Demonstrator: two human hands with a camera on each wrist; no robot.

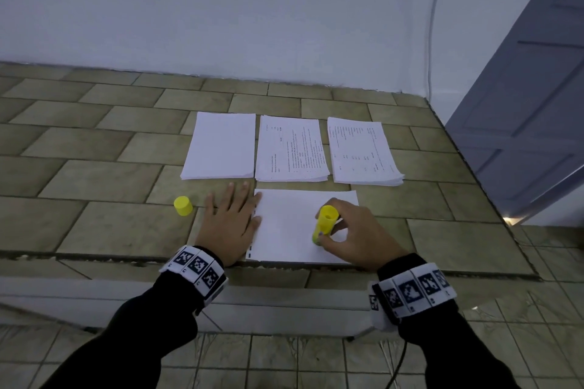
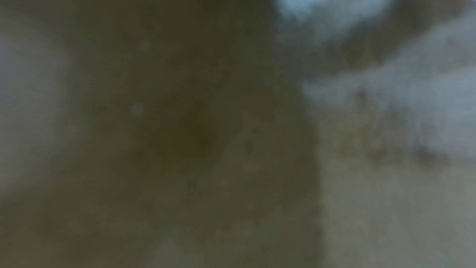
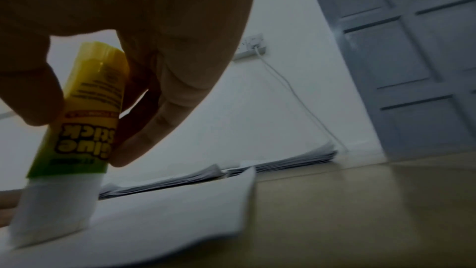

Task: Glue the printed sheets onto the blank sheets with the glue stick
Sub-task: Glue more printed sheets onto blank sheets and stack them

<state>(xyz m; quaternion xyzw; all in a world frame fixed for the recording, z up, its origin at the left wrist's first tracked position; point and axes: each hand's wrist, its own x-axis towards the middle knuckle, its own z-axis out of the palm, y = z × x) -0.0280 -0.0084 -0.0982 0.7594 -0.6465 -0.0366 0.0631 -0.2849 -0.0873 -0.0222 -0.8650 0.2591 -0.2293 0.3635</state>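
Right now you're mid glue-spread. Ledge (image 1: 94,180) is tiled and roomy to the left; its front edge runs just under both wrists, so don't drag the sheet (image 1: 294,230) toward you. Three stacks sit behind it: blank stack (image 1: 221,145), then two printed stacks (image 1: 290,148), close to its far edge w/ little slack. Left hand (image 1: 229,224) lies flat, fingers straight, pinning the sheet's left edge. Right hand (image 1: 357,237) pinches the glue stick (image 1: 324,224), tip down on paper. Next, probably: cover the rest, then fetch a printed sheet. Cap (image 1: 183,205) stands left, apart.

yellow cap (image 1: 183,205) left, stacks (image 1: 289,148) perhaps crowding behind
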